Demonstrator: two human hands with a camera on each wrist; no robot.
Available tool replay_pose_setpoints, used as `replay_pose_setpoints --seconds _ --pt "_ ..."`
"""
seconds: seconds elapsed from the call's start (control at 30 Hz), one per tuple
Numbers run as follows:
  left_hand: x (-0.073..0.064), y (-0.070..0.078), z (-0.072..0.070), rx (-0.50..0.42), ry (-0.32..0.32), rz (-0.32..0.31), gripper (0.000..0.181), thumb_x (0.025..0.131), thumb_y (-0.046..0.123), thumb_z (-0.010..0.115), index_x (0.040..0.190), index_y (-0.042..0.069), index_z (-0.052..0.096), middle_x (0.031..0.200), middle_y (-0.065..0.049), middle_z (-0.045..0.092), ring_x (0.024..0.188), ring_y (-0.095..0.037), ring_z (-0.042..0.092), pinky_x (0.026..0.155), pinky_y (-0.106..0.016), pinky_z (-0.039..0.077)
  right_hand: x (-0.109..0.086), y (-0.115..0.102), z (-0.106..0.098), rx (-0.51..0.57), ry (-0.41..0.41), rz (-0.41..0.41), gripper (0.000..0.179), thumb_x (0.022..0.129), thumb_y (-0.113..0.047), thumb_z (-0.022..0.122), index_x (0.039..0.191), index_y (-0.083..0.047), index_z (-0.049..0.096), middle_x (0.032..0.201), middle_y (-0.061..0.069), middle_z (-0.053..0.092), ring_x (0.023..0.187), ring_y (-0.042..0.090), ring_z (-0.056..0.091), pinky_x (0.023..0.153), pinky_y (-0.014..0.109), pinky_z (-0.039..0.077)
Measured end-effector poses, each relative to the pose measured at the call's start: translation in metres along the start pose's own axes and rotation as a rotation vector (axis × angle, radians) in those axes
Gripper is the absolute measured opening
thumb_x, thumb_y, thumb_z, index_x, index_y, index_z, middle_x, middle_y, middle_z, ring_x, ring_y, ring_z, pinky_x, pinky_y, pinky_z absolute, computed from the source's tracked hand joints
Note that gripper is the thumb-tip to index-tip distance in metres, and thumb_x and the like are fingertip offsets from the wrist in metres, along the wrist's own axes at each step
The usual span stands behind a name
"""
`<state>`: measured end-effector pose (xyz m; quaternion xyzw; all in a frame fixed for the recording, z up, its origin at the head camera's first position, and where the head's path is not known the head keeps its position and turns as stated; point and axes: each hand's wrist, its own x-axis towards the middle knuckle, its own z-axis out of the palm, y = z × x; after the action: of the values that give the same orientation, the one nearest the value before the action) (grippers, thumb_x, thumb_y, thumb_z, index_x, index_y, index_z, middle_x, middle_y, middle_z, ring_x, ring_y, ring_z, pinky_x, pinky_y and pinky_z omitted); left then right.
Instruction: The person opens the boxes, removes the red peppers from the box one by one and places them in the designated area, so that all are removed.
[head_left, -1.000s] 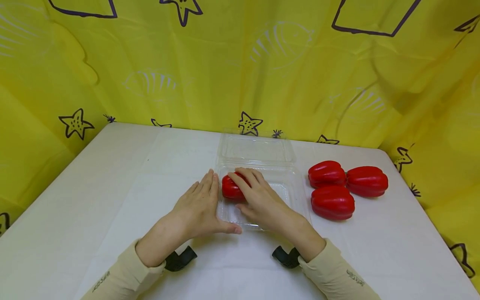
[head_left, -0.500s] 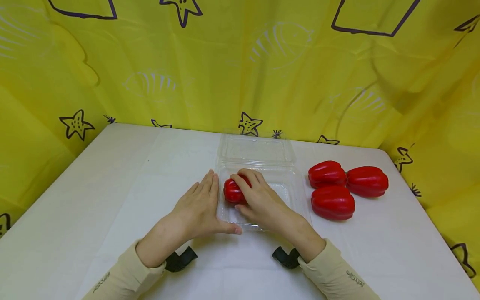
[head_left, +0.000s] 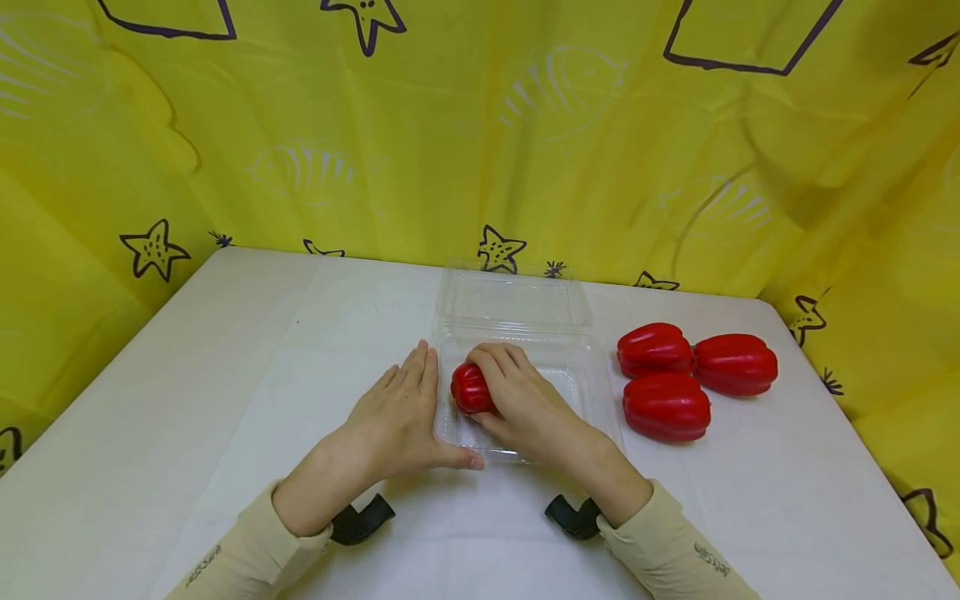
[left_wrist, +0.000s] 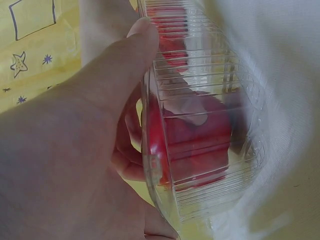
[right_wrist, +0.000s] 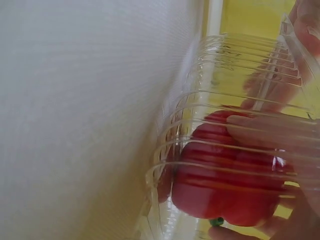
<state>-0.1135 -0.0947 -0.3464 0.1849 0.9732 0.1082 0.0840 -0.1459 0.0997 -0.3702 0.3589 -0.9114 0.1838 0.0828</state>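
Observation:
Inside a clear plastic clamshell container, my right hand grips a red bell pepper, fingers over its top and thumb low on the near side. Through the ribbed wall in the right wrist view the bell pepper shows a short green stem. My left hand rests along the container's left rim, fingers straight and together, thumb stretched across the front left corner. The left wrist view has that thumb at the rim and the bell pepper behind the ribs.
The container's lid lies folded back toward the yellow curtain. Right of the container, three more red bell peppers sit grouped on the white tabletop. Black curved pieces show beside both wrists.
My right hand has drawn the bell pepper slightly toward me and to the right inside the container, turning it a little. My left hand stays in place.

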Motion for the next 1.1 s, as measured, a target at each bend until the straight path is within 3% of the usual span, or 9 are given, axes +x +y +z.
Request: replay_pose_setpoints --seconds 0.53,0.8,1.1 --pt "0.0 0.0 0.0 -0.015 -0.004 -0.007 0.134 0.068 0.082 0.067 0.154 -0.009 0.017 0.163 -0.026 0.013 0.153 -0.036 0.016 0.122 -0.053 0.024 -0.001 0.0 -0.003 0.017 -0.008 0.019 0.059 0.083 -0.015 0.08 0.132 -0.009 0.046 0.132 0.004 0.053 0.129 0.024 0.045 0.1 0.036 0.054" --pt "0.0 0.001 0.0 -0.01 -0.015 -0.007 0.134 0.069 0.082 0.065 0.154 -0.009 0.017 0.164 -0.025 0.013 0.154 -0.036 0.016 0.122 -0.053 0.023 -0.003 0.002 -0.007 -0.007 -0.031 0.034 0.067 0.084 -0.018 0.079 0.142 -0.011 0.046 0.14 0.006 0.051 0.131 0.023 0.044 0.1 0.038 0.054" --pt "0.001 0.0 0.001 -0.015 -0.022 -0.011 0.134 0.069 0.082 0.065 0.154 -0.008 0.016 0.164 -0.025 0.013 0.154 -0.036 0.016 0.123 -0.053 0.023 -0.005 0.004 -0.012 -0.005 -0.031 0.038 0.063 0.085 -0.021 0.079 0.14 -0.012 0.05 0.137 0.006 0.052 0.129 0.023 0.046 0.097 0.04 0.056"
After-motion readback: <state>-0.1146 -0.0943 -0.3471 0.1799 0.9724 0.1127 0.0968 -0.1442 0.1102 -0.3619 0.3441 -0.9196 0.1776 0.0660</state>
